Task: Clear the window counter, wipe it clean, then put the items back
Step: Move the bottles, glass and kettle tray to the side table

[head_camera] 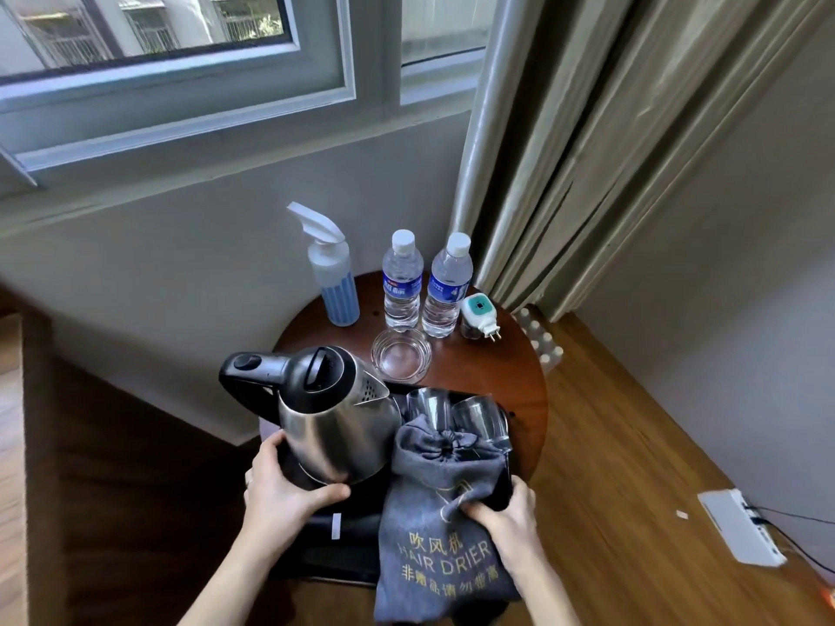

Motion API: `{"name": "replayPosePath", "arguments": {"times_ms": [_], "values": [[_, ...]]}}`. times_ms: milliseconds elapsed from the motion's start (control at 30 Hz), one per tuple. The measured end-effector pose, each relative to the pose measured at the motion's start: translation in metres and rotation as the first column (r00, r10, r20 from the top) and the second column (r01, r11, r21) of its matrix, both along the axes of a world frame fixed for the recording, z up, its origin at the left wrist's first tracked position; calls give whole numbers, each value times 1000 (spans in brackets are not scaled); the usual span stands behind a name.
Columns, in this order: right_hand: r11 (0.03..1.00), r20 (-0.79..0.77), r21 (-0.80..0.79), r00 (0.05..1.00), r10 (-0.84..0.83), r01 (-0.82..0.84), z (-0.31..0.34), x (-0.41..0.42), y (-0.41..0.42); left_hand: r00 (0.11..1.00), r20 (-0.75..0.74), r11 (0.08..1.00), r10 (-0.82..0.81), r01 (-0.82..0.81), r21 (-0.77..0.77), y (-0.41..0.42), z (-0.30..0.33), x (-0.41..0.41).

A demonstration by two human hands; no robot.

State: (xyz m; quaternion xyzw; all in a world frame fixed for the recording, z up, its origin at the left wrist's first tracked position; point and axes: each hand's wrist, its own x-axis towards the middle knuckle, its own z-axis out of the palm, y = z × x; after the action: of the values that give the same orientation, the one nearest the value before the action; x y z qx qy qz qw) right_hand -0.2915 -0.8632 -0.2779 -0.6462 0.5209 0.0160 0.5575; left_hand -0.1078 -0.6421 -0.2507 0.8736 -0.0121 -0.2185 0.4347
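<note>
We've got both hands clamped on the black tray (348, 526) at the table's near edge: left hand (275, 494) by the kettle (334, 426), right hand (506, 517) w/ thumb pinning the bag (433, 535). Load's prob heavy & top-heavy, glasses (456, 417) fragile, so keep it level, grip both side rims.

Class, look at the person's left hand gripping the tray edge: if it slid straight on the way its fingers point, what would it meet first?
Most likely the steel kettle: the left hand points at its base, nearly touching.
</note>
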Motion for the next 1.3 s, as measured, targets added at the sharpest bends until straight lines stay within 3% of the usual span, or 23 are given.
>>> {"name": "replayPosePath", "arguments": {"times_ms": [567, 1033, 1300], "values": [[993, -123, -62, 988, 92, -100, 0, 14, -15, 998, -65, 1000, -25, 25, 0, -4, -29, 4], [996, -174, -62, 983, 53, -64, 8, 22, -10, 995, -21, 995, -100, 100, -1, -3, -37, 25], [997, -207, -38, 976, 62, -71, 23, 24, -11, 983, -72, 986, -167, 168, 15, 5, -34, 28]]}}
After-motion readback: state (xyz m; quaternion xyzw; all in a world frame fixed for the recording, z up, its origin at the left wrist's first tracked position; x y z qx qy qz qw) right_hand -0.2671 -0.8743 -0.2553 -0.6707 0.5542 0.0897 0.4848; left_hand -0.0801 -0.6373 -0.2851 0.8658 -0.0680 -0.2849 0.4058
